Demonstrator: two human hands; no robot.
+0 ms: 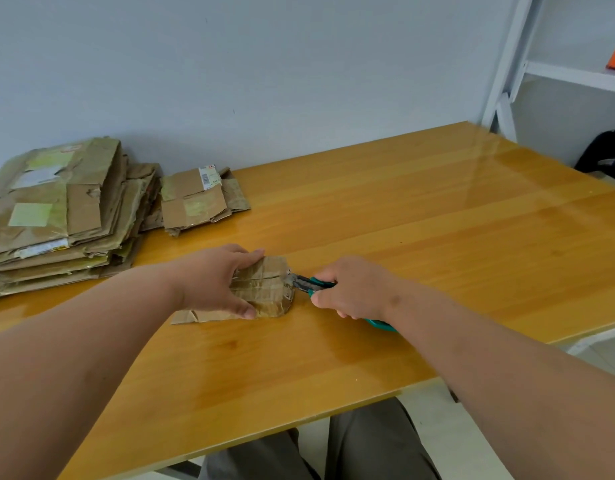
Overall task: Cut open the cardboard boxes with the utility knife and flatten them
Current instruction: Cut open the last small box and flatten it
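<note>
A glossy, honey-coloured wooden tabletop runs along a plain pale wall. At the frame's centre, the left hand curls over a small taped cardboard box, pinning it down, while the right hand is clamped on a green utility knife, blade at the box's right end. At left, a stack of flattened boxes suggests most work is done.
</note>
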